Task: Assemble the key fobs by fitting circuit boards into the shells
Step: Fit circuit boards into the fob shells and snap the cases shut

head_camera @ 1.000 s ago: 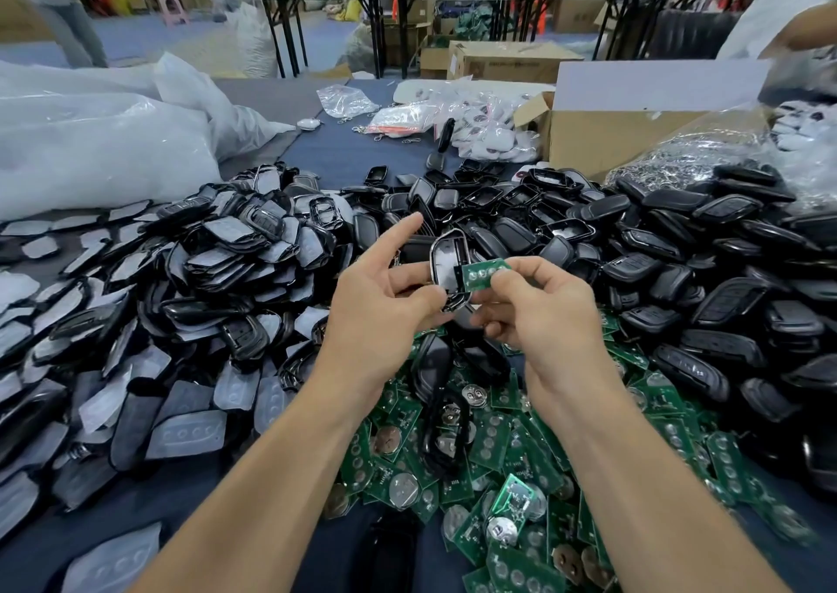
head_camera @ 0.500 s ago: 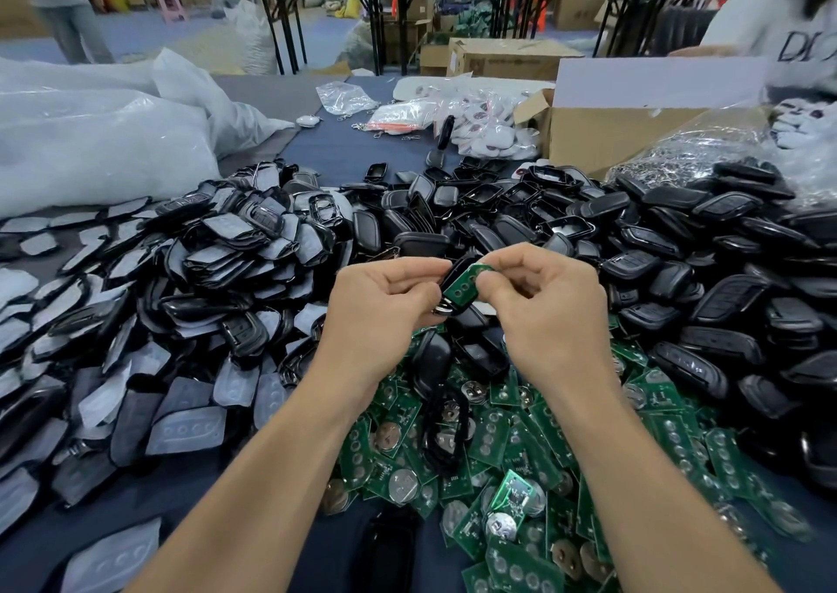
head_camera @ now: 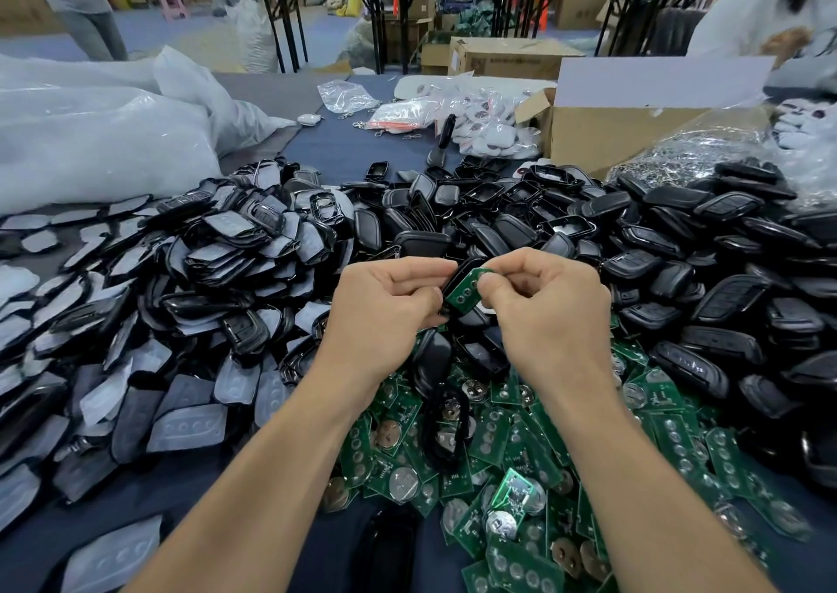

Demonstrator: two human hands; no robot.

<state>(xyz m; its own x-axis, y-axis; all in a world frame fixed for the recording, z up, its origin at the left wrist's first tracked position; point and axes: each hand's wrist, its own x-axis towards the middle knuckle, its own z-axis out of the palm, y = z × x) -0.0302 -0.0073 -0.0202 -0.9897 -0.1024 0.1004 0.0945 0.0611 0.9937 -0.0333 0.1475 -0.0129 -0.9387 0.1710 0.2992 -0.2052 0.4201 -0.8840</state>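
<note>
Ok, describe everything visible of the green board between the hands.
The circuit board is a small green plate with round metal pads in a row. It is tilted, held above the heap of loose boards. The right hand pinches its upper end; its lower end lies against the black shell the left hand grips.

Your two working hands, bare to the camera.
There's your left hand (head_camera: 385, 307) and your right hand (head_camera: 548, 316), both bare from fingertips to wrist. Each runs back into a bare arm, left forearm (head_camera: 271, 479) and right forearm (head_camera: 643, 479), uncovered as far as the view reaches. The wrists are slim, the knuckles stand up in soft ridges across the backs, and a short plain nail shows on your right thumb (head_camera: 487, 282).
</note>
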